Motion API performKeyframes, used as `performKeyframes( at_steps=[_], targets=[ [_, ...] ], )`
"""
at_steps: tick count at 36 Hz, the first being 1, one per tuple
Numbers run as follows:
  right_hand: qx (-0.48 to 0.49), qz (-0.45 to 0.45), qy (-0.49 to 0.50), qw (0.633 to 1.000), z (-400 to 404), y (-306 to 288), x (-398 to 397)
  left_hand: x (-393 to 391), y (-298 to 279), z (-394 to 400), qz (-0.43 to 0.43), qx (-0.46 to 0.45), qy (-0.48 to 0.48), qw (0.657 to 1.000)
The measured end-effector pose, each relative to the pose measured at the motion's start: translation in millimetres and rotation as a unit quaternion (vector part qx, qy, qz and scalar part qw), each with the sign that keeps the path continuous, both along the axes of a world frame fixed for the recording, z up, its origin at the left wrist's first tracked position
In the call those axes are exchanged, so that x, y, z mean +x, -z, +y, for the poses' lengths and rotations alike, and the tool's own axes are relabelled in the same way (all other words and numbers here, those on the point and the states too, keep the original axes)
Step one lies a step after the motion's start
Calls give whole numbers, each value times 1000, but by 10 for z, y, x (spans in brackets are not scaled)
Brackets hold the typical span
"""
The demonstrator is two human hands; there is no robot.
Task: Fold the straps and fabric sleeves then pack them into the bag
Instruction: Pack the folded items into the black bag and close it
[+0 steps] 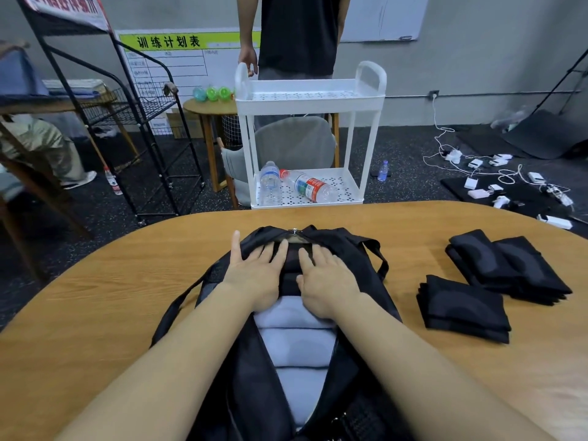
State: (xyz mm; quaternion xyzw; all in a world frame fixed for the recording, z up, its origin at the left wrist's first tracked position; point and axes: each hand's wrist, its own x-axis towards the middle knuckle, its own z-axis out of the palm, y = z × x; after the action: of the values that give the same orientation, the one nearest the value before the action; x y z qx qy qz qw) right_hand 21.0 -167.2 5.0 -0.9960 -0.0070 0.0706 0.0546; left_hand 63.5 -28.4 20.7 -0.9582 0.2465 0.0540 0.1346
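Standing beyond the far edge of the wooden table point(127, 281) is a white two-tier cart point(310, 100), its lower shelf holding one upright water bottle point(270, 183) and one red-capped bottle point(310, 186) lying on its side; a person in a dark shirt point(296, 33) stands behind it with a hand near the cart handle. To the left are a black wire rack point(143, 122) and a small round table point(206, 106); to the right, white chargers and cables point(496, 176) lie scattered on the dark floor. On the table's right side, well apart from the hands, two stacks of folded black fabric sleeves point(464, 307) lie just beside each other. The black bag point(346, 246) lies open in the middle of the table, its straps trailing left and right, pale grey padding showing inside. Both forearms reach forward over the bag. The left hand point(254, 268) and right hand point(327, 275) lie side by side, palms down, fingers straight and spread, pressing flat on a dark folded piece point(292, 265) inside the bag's far end, gripping nothing.
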Motion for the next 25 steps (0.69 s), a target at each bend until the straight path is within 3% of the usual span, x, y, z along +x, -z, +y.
performKeyframes(
  at_steps=[8, 17, 25],
  targets=[
    [-2, 4, 25, 1000, 6, 13, -1, -200, 15, 11, -74, -30, 48, 996],
    [-3, 30, 39, 999, 10, 47, 44, -82, 20, 41, 69, -7, 12, 998],
    [25, 36, 26, 999, 107, -100, -91, -170, -60, 78, 59, -98, -7, 993]
  ],
)
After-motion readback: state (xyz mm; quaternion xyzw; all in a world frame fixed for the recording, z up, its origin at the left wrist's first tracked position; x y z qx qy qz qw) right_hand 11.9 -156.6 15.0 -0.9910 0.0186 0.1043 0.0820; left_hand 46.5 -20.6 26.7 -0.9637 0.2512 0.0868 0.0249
